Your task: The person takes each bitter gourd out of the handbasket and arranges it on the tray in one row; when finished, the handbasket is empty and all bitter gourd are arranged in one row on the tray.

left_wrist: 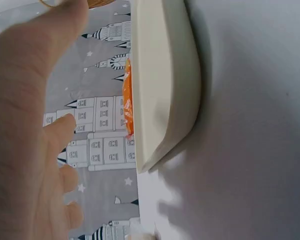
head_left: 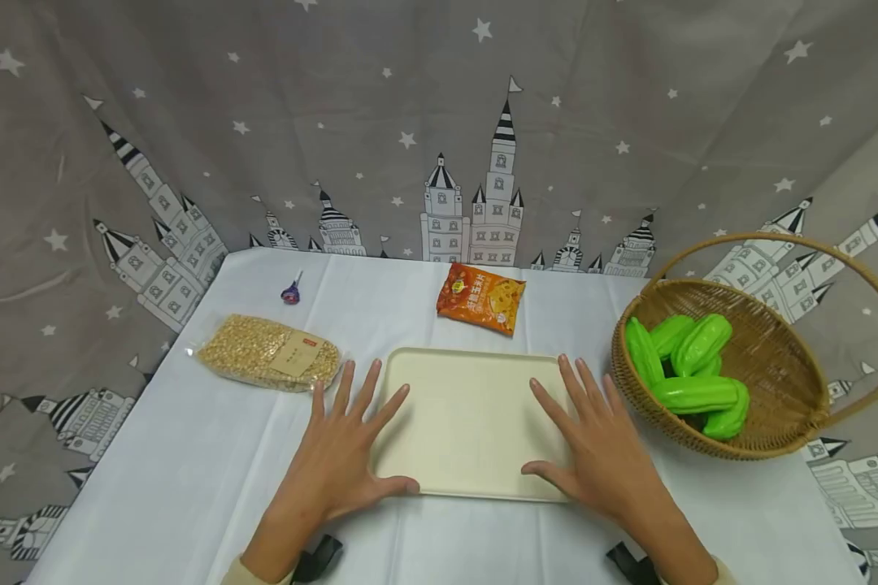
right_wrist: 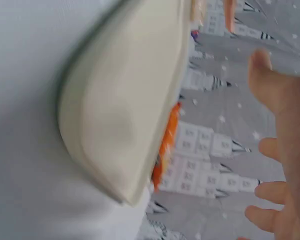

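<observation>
A cream rectangular tray (head_left: pixel 475 422) lies on the white cloth between the two hands, with nothing on it. My left hand (head_left: pixel 344 455), fingers spread, hovers over the tray's left edge. The right hand (head_left: pixel 600 447) is spread the same way above the right edge. In the left wrist view the tray's side (left_wrist: pixel 182 75) shows apart from the thumb and fingers. The right wrist view also has a gap between the tray (right_wrist: pixel 125 100) and that hand. Neither hand holds anything.
A clear bag of corn kernels (head_left: pixel 245 349) lies left of the tray, a purple-wrapped lollipop (head_left: pixel 290 293) behind it. Beyond the tray is an orange snack packet (head_left: pixel 480 298). At the right, a handled wicker basket (head_left: pixel 783 390) holds several green vegetables (head_left: pixel 702 345). A grey castle-print curtain (head_left: pixel 351 81) hangs behind.
</observation>
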`<state>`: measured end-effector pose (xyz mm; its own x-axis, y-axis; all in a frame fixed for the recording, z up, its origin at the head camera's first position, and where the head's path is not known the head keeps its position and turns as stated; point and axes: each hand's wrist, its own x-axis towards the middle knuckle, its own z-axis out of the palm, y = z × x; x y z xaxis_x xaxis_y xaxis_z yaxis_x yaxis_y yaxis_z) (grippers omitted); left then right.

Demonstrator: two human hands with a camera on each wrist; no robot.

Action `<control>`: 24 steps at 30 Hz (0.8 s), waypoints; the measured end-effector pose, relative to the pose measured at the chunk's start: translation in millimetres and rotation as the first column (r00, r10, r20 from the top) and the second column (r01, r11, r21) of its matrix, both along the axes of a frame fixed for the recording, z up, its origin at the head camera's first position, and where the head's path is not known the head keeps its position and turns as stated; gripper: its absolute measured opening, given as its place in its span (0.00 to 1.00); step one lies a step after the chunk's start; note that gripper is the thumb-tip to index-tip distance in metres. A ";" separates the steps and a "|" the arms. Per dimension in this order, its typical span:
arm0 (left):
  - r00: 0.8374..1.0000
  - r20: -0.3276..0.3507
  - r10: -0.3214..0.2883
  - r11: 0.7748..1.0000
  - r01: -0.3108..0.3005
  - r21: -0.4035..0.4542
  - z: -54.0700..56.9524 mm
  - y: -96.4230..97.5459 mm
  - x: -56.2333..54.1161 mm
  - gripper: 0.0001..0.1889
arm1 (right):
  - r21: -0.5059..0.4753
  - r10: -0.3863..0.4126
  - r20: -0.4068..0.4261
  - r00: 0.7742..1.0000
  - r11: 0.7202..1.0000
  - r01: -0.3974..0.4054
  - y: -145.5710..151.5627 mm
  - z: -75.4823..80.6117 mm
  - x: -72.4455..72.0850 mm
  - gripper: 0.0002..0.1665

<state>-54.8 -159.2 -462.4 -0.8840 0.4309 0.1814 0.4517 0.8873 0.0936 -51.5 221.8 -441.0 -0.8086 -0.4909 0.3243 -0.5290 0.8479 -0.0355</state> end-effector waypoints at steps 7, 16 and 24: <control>0.999 0.032 0.020 0.999 -0.022 0.041 6.4 -8.8 1.9 0.60 | -0.075 -0.012 -0.130 0.991 0.997 0.002 25.6 30.1 -6.0 0.48; 0.999 -0.001 -0.039 0.986 0.038 0.165 4.2 -23.9 1.0 0.49 | -0.118 -0.057 -0.046 0.997 0.992 0.051 77.4 66.3 -13.8 0.34; 0.991 0.044 -0.126 0.959 0.110 0.261 -1.4 -33.0 0.7 0.40 | -0.108 -0.057 0.045 0.997 0.992 0.061 120.5 72.9 -19.9 0.43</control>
